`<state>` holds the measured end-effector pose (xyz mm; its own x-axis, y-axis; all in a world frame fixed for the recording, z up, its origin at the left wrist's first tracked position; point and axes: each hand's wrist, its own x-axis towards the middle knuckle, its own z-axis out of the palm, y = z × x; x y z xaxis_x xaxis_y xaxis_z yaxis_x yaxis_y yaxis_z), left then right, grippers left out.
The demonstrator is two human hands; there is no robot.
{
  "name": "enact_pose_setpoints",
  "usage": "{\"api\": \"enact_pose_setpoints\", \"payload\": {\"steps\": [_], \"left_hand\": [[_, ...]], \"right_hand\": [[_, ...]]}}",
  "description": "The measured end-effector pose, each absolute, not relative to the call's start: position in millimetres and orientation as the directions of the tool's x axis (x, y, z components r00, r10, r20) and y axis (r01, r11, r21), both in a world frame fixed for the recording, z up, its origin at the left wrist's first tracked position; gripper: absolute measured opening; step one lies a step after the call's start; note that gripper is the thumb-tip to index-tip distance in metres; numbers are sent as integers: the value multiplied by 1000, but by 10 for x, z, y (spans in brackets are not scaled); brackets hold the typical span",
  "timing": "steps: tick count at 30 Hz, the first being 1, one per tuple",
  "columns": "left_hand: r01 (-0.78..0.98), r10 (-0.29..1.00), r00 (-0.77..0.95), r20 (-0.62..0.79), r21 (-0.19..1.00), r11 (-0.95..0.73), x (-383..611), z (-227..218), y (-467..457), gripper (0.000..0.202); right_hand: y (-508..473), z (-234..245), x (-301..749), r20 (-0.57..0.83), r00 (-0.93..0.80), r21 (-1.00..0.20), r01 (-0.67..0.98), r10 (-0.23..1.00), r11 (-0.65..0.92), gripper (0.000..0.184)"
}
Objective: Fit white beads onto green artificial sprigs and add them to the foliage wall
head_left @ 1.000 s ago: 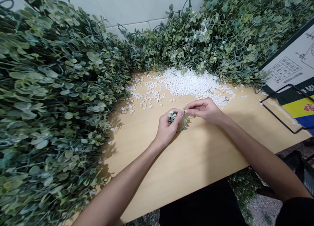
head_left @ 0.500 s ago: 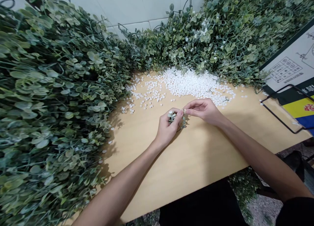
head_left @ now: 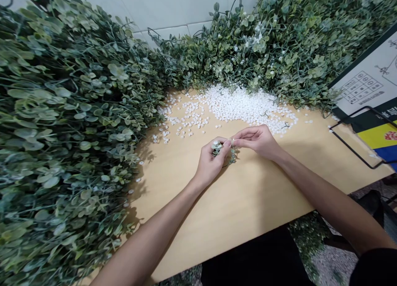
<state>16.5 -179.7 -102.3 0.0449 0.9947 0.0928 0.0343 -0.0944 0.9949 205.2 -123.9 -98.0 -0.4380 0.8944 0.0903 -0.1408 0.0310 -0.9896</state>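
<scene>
My left hand (head_left: 212,156) is closed around a small artificial leaf sprig (head_left: 233,154), its green leaves showing above the fist and hanging below the thumb. A white round piece sits among the leaves at the top of that fist. My right hand (head_left: 259,141) meets the left thumb, its thumb and forefinger pinched at the sprig's tip. Whether a small white piece lies in that pinch is too small to tell. Both hands are just above the wooden table (head_left: 223,215). Beyond them lies a heap of small white ring-like pieces (head_left: 242,104).
Piles of artificial greenery (head_left: 77,125) line the left side and the back. Loose white pieces are scattered left of the heap. At the right stand a printed box (head_left: 362,91) and a black wire frame (head_left: 353,147). A tiled wall (head_left: 155,9) closes the back.
Almost nothing differs. Both hands stay together at the sprig, with only a slight shift of the whole view.
</scene>
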Motion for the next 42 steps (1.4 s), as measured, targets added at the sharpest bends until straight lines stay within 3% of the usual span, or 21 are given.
{"api": "enact_pose_setpoints", "payload": {"steps": [35,39,42], "left_hand": [[16,994,14,111,994,-111,164,-1035,-1784,36],[-6,991,-48,123,992,-123,190,-1001,-1792,34],[7,984,-112,141,990,-141,224,-961,-1805,42]], "right_hand": [[-1267,-1097,1950,26,-467,-969,-228,884,-92,35],[-1229,-973,1947,77,-407,-968,-250,910,-30,39],[-1111,-889,2090,169,-214,-974,-188,962,129,39]]}}
